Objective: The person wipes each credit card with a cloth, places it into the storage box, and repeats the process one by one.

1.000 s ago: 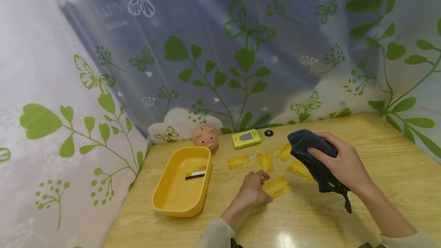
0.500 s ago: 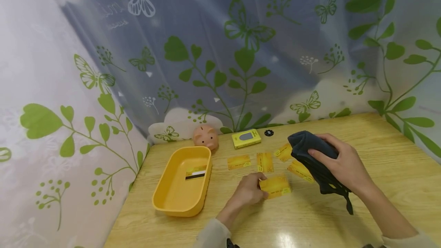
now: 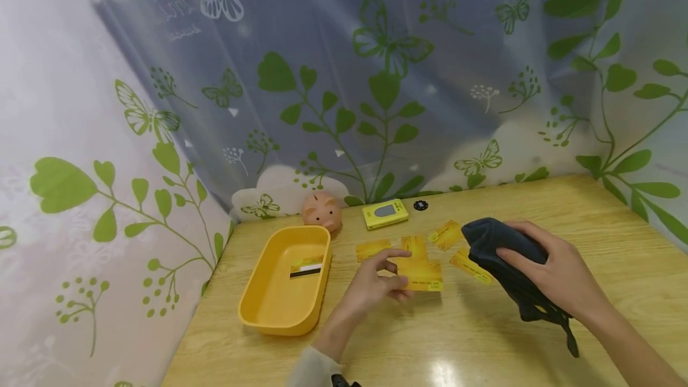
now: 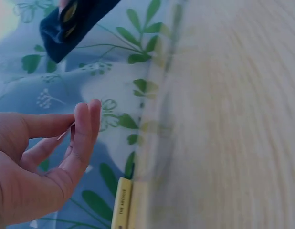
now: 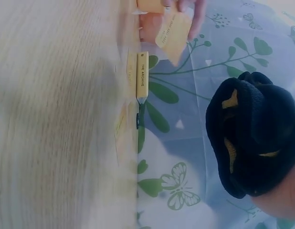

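My left hand (image 3: 368, 285) pinches a gold-yellow card (image 3: 424, 276) between thumb and fingers, holding it up over the table. In the left wrist view only the card's thin edge (image 4: 66, 130) shows between the fingertips. A dark blue cloth pouch (image 3: 500, 243) with a dangling black cord is in the grip of my right hand (image 3: 561, 270), raised over the table's right side. From the right wrist, the pouch (image 5: 252, 138) shows folds with yellow patches. Several similar cards lie on the table, including a tilted card (image 3: 446, 235) and another card (image 3: 472, 266) beside the pouch.
A yellow tray (image 3: 255, 309) stands at the left, holding a card (image 3: 306, 269) with a black stripe. Behind it sits a pink piggy bank (image 3: 321, 214). A yellow box (image 3: 385, 214) and a small black disc (image 3: 421, 205) lie near the patterned curtain (image 3: 322, 76).
My left hand has lifted the nearest card off the table and tilted it up. My right hand, with the pouch, has shifted slightly right and toward me.
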### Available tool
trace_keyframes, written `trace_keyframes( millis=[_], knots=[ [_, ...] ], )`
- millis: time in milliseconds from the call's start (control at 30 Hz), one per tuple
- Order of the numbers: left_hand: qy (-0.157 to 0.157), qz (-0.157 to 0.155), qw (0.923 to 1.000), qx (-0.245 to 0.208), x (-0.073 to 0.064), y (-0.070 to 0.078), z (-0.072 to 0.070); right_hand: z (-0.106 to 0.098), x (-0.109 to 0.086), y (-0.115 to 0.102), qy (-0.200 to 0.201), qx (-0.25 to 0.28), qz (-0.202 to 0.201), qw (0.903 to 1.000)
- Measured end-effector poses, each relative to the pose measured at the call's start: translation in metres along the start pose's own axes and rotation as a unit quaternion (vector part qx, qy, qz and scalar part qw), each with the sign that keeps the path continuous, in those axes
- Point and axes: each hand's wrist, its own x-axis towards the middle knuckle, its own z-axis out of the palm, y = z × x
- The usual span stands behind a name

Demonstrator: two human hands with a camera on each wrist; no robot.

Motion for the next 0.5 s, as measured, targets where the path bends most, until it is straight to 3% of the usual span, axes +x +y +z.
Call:
trace_keyframes(
  millis=[233,500],
  knots=[
    [0.018,0.042,0.9977,-0.050,-0.009,0.014,-0.009,-0.003,-0.005,-0.010,0.002,0.004,-0.009,0.9999],
    [0.020,0.053,0.9966,-0.060,-0.012,0.023,-0.010,0.006,-0.003,-0.030,0.018,0.016,-0.050,0.9985]
  ],
)
